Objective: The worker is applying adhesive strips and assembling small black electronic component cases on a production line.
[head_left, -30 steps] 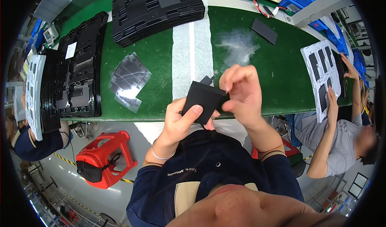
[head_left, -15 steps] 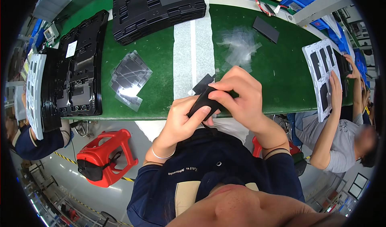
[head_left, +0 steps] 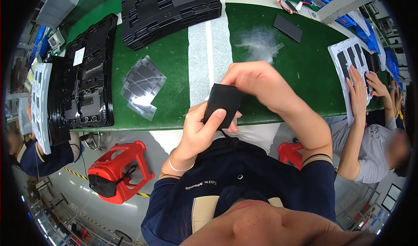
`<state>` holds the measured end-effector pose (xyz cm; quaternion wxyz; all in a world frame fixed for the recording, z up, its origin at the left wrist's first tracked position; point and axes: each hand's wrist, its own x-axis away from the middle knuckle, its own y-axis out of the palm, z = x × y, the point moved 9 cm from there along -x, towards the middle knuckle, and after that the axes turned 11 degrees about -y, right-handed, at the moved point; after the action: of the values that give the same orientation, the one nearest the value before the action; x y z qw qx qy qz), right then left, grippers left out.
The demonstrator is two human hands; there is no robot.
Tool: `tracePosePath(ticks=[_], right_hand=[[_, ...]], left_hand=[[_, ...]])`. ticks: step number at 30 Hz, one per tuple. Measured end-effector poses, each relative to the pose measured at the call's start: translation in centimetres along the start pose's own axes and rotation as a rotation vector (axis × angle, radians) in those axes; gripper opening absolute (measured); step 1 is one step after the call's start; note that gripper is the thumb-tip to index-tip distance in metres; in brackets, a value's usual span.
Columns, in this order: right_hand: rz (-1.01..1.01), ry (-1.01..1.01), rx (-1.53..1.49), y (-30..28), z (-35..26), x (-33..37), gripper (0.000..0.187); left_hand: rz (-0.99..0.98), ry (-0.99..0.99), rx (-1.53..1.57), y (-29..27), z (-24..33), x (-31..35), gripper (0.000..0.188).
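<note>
A flat black rectangular block (head_left: 225,101) is tilted up in front of me, at the table's near edge. My left hand (head_left: 197,132) grips it from the left, thumb lying across its face and fingertips showing past its lower right side. Against its upper right corner is my right hand (head_left: 257,82), its fingers curled and partly blurred. Whatever those fingers pinch is hidden. Beyond my hands, a pale strip (head_left: 209,54) runs across the green table (head_left: 174,72). Clear film sheets (head_left: 143,87) lie left of it, and a hazy pile of thin films (head_left: 259,45) lies right.
Black trays (head_left: 174,13) are stacked at the back, with more black trays (head_left: 89,72) at left. Another black block (head_left: 287,28) rests at back right. A co-worker's hands (head_left: 359,91) touch a white tray (head_left: 342,50) at right. Red stools (head_left: 117,172) stand below the table.
The black block has turned so its broad face shows more. My right hand has rolled over at its upper edge, the elbow swinging outward. The co-worker's hands at right have shifted over the white tray.
</note>
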<state>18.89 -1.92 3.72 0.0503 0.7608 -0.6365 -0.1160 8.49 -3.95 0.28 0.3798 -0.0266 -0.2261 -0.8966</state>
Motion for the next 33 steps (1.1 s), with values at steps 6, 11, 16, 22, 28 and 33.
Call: tracePosePath(ticks=[6, 11, 16, 22, 28, 33], right_hand=[[-0.026, 0.089, 0.067, -0.9, 0.1, -0.4, 0.036], [-0.078, 0.191, 0.044, -0.9, 0.6, -0.5, 0.035], [-0.063, 0.229, -0.028, -1.0, 1.7, -0.2, 0.027], [-0.029, -0.362, 0.616, -0.9, -2.2, -0.2, 0.015], [-0.068, -0.253, 0.364, -1.7, -0.9, -0.1, 0.010], [-0.173, -0.281, 0.439, -1.5, -1.6, -0.1, 0.009]], left_hand=[[0.012, 0.078, 0.167, -0.4, 0.4, 0.1, 0.029], [0.010, 0.080, 0.190, -0.3, 0.4, 0.1, 0.029], [0.057, 0.079, 0.119, -0.7, 0.6, -0.1, 0.028], [0.105, 0.032, 0.118, -1.3, 0.3, -0.2, 0.027], [0.109, -0.002, -0.082, -0.6, 0.8, -0.8, 0.024], [0.004, -0.073, -0.090, -0.5, 2.0, -1.1, 0.023]])
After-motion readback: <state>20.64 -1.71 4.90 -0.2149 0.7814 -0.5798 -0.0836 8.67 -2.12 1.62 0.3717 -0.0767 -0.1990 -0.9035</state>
